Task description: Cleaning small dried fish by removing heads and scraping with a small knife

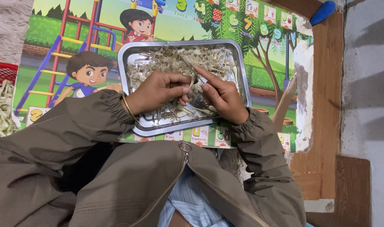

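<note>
Both your hands meet at frame centre over the rectangular steel tray (129,56), left hand (158,90) and right hand (221,97) pinching one pale dried strip (193,80) upright between them.

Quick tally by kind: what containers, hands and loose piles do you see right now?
Rectangular metal tray of pale dried strips: 1
Red plastic basket: 1
Loose heap of pale strips: 1
Bare hands, left hand and right hand: 2
Total: 5
</note>
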